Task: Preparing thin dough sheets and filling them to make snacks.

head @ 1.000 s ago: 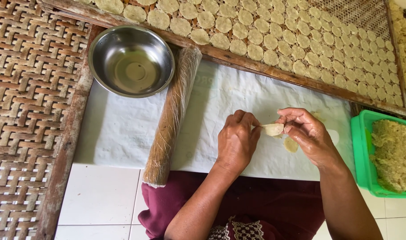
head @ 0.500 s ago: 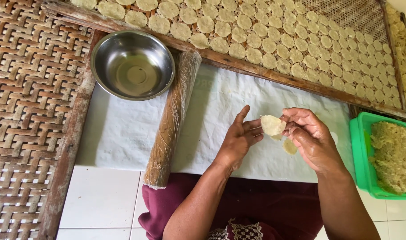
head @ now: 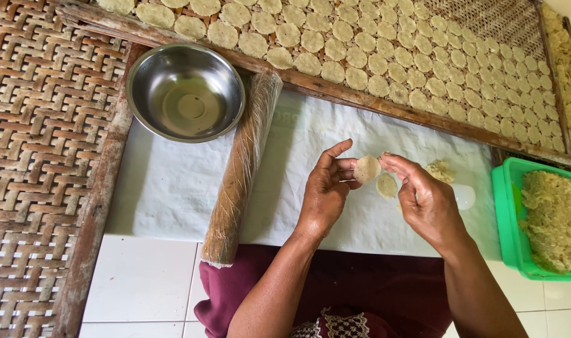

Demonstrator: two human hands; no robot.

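Two hands working | left hand (head: 326,188) fingers now uncurling, pinching flattened dough disc (head: 366,169) at fingertips | right hand (head: 426,200) fingertips pressed together, touching disc's edge | second disc (head: 386,185) lying just below fingers on white sheet (head: 173,188)

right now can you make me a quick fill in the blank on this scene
1. The left hand holds a small round dough disc against the ____ hand's fingertips.
2. The steel bowl is ____ inside.
3. The wrapped rolling pin lies on a ____ cloth.
4. The tub at the right edge is ____.

Missing words: right; empty; white; green
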